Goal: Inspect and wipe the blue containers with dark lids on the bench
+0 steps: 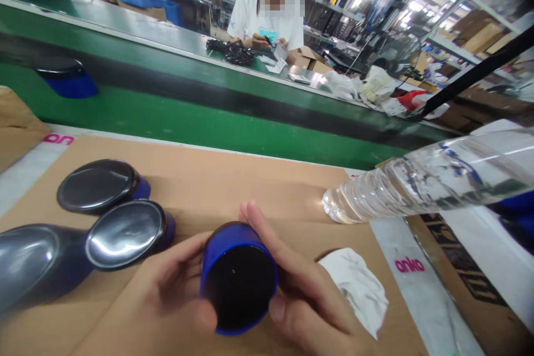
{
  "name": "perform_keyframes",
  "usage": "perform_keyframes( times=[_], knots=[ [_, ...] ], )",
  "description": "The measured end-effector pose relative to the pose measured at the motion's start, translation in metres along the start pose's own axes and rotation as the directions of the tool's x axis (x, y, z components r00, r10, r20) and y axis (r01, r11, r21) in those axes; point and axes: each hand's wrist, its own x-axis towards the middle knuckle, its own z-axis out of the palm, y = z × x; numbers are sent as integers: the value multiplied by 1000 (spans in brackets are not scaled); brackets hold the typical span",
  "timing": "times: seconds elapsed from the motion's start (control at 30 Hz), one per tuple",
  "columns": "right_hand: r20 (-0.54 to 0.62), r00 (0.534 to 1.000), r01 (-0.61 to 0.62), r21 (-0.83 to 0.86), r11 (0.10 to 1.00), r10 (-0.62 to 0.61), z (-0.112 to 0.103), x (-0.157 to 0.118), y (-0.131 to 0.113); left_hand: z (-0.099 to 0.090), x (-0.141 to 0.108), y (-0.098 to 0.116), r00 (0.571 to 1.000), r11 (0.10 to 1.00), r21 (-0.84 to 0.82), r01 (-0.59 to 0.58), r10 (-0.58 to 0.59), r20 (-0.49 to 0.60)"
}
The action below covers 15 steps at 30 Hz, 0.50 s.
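tabletop [258, 189] cardboard-covered | clear bottle [417, 183] lying at right | three dark caps [98, 184] at left | blue cup [238, 285] low centre, open end facing camera | left hand [167, 295] and right hand [300, 289] grip clamped around blue cup | white cloth [359, 283] just right

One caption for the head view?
Both hands hold a blue cup over cardboard, beside a bottle.
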Motion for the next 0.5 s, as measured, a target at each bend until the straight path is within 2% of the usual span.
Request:
perform_keyframes(
  times=[0.13, 0.27, 0.4, 0.5],
  knots=[
    [-39, 999, 25, 6, 1000, -25, 3, 3, -3, -14, 0, -7, 988, 995, 44, -89, 82, 129],
    [-106, 994, 8, -31, 999, -12, 11, 1, -1, -12, -3, -8, 995, 986, 141, -94, 87, 51],
    [-134, 987, -100, -99, 990, 87, 17, -3, 10, -1, -1, -2, 960, 896, 354, -267, 278, 22],
    [-70, 997, -41, -140, 989, 31, 13, -3, 11, 2, 1, -1, 923, 808, 473, -351, 382, 31]
  ],
)
